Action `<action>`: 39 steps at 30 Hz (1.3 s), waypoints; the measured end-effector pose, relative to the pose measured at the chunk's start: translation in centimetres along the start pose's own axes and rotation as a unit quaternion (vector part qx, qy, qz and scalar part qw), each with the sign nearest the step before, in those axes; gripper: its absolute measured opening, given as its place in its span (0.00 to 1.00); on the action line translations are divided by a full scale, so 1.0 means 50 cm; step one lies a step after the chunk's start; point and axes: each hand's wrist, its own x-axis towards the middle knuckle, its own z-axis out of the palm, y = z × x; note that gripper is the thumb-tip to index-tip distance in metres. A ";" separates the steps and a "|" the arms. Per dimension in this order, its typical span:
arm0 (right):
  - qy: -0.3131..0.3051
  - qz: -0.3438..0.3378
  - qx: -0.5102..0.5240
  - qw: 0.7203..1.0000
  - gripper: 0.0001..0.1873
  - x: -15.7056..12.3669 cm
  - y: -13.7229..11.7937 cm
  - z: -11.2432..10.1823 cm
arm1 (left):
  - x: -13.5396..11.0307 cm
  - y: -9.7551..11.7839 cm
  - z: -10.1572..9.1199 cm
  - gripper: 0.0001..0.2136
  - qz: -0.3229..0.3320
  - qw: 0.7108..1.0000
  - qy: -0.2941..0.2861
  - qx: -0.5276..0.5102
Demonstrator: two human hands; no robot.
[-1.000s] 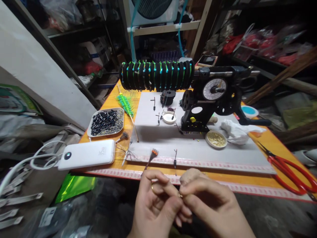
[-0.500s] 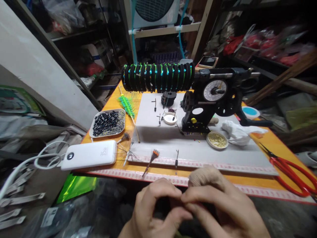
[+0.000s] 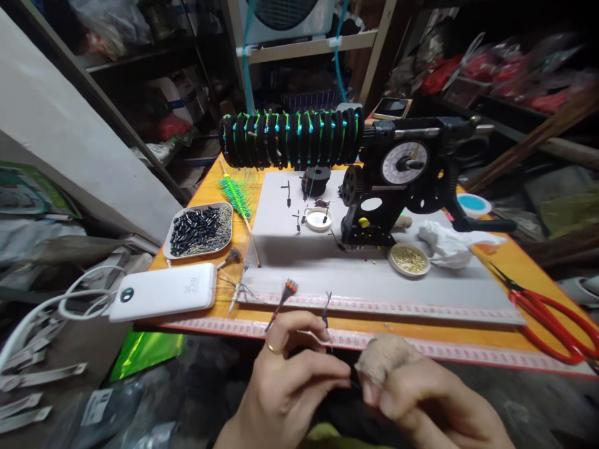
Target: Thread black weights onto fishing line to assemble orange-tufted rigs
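My left hand (image 3: 290, 377) is in front of the table edge, thumb and a finger pinched together. A ring is on one of its fingers. Close by, my right hand (image 3: 425, 393) is also pinched, with a beige covering (image 3: 388, 358) on one finger. Something thin and dark seems to run between the two pinches, too small to name. Another fingertip of my left hand is beside a small black piece with thin prongs (image 3: 326, 308) at the board's front edge; I cannot tell if they touch. An orange-tipped dark bundle (image 3: 283, 302) lies left of it.
A black winding machine (image 3: 374, 215) with a cord-wrapped roller (image 3: 292, 140) stands on the grey board (image 3: 290, 249). Around it are a tray of black parts (image 3: 200, 231), a power bank (image 3: 163, 292), a dish of gold bits (image 3: 409, 260) and red-handled scissors (image 3: 547, 324).
My hands have drawn slightly apart at the pinch. A left finger has lifted toward the small black piece, and my right hand has turned, its covered finger now curled in front.
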 end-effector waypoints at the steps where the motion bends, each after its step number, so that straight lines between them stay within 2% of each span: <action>1: 0.012 0.006 -0.019 1.000 0.07 0.000 0.000 0.001 | 0.001 0.002 0.001 0.06 0.004 1.000 0.008 0.015; 4: 0.038 0.068 -0.057 0.995 0.04 -0.003 -0.001 0.004 | 0.012 0.012 0.003 0.07 -0.020 1.000 0.012 0.006; 7: 0.072 0.159 -0.032 0.984 0.03 -0.004 -0.001 0.009 | 0.027 0.023 0.004 0.06 -0.067 0.995 0.021 -0.065; 9: 0.079 0.192 -0.012 0.978 0.04 -0.001 -0.002 0.013 | 0.033 0.027 0.003 0.04 -0.088 0.991 0.026 -0.096; 13: 0.062 0.208 0.003 0.976 0.05 0.008 -0.004 0.015 | 0.027 0.030 0.002 0.05 -0.146 0.977 0.033 -0.152; 17: 0.036 0.217 0.004 0.975 0.05 0.011 -0.002 0.010 | 0.017 0.033 0.005 0.09 -0.216 0.947 0.041 -0.236; 20: 0.017 0.218 0.006 0.976 0.05 0.010 -0.002 0.008 | 0.018 0.036 0.006 0.09 -0.226 0.941 0.041 -0.249; 23: 0.052 0.230 0.040 0.971 0.08 0.010 -0.011 0.016 | 0.020 0.038 0.004 0.09 -0.231 0.938 0.040 -0.254; 27: 0.091 0.244 0.057 0.964 0.10 0.014 -0.023 0.027 | 0.020 0.037 0.001 0.10 -0.212 0.948 0.033 -0.234; 32: 0.021 0.232 0.029 0.972 0.08 0.015 -0.012 0.016 | 0.025 0.031 -0.011 0.09 -0.129 0.981 -0.009 -0.143; 35: -0.012 0.230 0.007 0.973 0.08 0.017 -0.009 0.005 | 0.033 0.029 -0.025 0.09 -0.042 0.994 -0.069 -0.079; 39: -0.060 0.228 -0.016 0.972 0.09 0.030 -0.010 -0.005 | 0.057 0.035 -0.041 0.06 0.028 0.985 -0.168 -0.027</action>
